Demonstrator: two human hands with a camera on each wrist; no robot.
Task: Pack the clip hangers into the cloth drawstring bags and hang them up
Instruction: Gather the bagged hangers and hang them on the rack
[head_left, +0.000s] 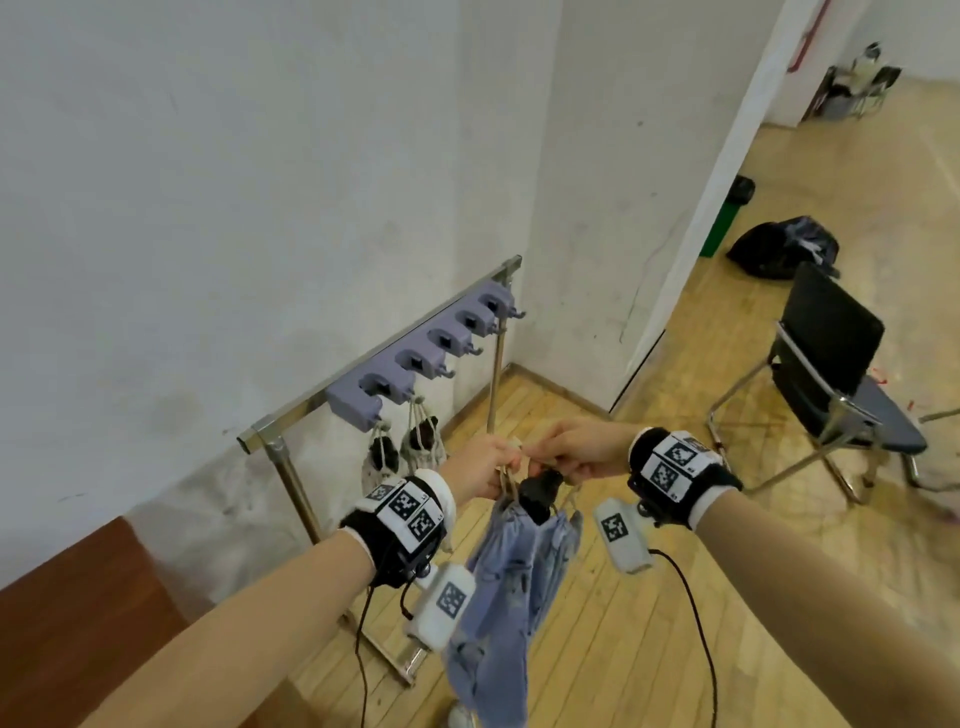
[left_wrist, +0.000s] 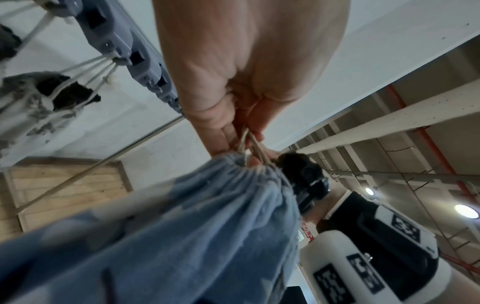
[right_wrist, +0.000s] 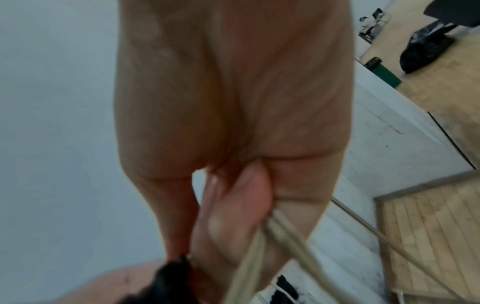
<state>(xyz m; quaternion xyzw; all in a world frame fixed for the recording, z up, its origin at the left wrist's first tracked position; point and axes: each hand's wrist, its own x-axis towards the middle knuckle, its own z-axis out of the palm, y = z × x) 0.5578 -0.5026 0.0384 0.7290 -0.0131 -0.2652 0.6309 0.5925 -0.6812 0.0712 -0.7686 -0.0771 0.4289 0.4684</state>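
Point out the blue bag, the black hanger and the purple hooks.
blue bag (head_left: 511, 566), head view, hanging cloth body.
black hanger (head_left: 537, 491), head view, part sticking out of bag's mouth.
purple hooks (head_left: 426, 358), head view, middle hook block.

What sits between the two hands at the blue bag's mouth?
Head view: a black clip hanger pokes from the blue bag between left hand and right hand.

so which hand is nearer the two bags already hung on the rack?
Left. The left hand is just right of the hung bags; the right hand is farther right. Both pinch the blue bag's drawstrings.
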